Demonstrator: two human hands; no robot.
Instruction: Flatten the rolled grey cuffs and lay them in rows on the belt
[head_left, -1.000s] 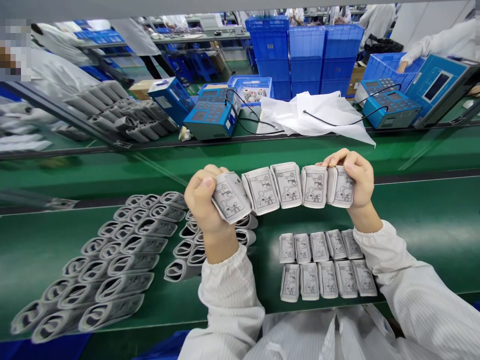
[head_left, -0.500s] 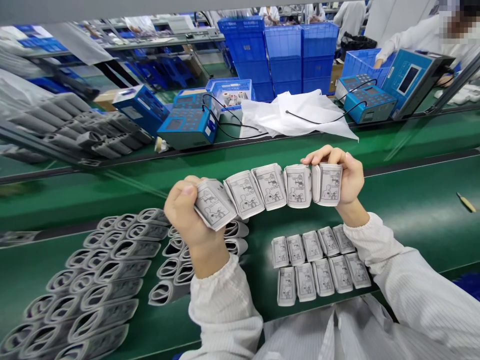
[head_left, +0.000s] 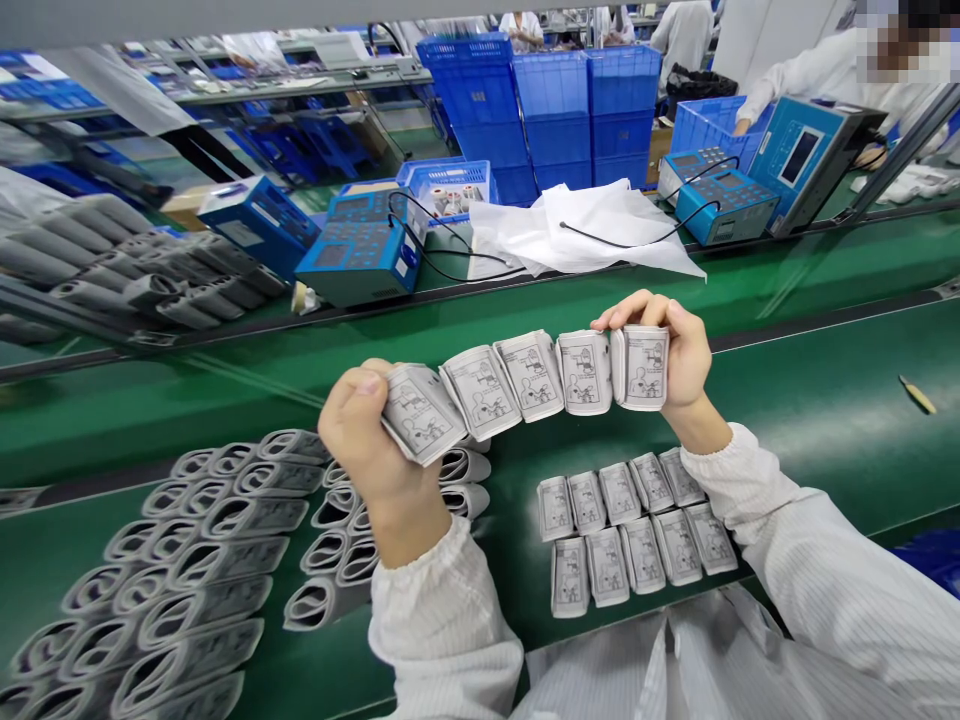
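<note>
Left hand before grey rolls

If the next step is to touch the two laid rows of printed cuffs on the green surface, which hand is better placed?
Probably the right hand: it is nearer the laid rows, though it grips one end of the held cuffs. The left hand grips the other end, nearer the rolled cuffs.

The green bench bears rolls, packs, perhaps a tool.
</note>
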